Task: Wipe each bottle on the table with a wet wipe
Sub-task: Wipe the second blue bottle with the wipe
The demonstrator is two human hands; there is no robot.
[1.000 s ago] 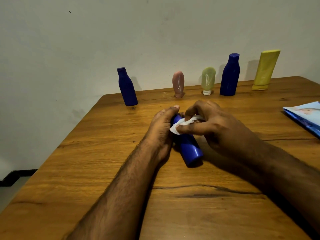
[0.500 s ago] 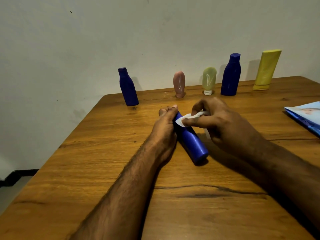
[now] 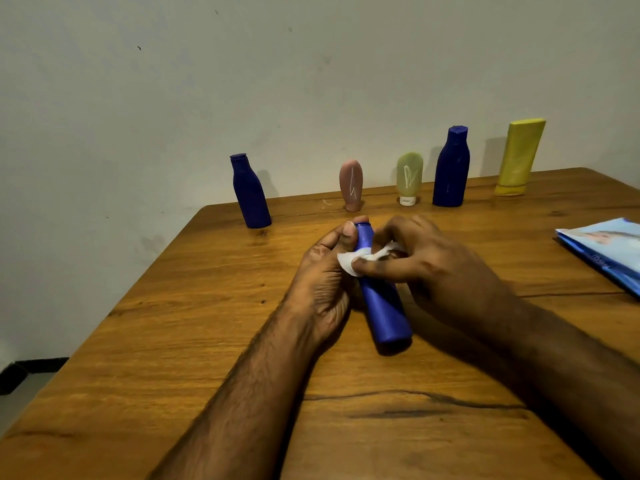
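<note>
A: What stands along the far edge of the table [image 3: 173,341]?

B: Five upright bottles in a row by the wall: dark blue bottle [image 3: 251,192], pink tube [image 3: 351,185], green tube [image 3: 409,178], second dark blue bottle [image 3: 451,168], yellow bottle [image 3: 517,157]. The widest gap is between the left blue one and the pink one.

A: And the middle?

B: Both hands and the blue bottle [image 3: 384,306] they hold sit there, forearms crossing the near half. A band of bare wood lies between them and the row.

A: The sides?

B: Left of the forearms is open wood to the edge. At right, a blue packet [image 3: 602,251] lies flat by the edge.
</note>
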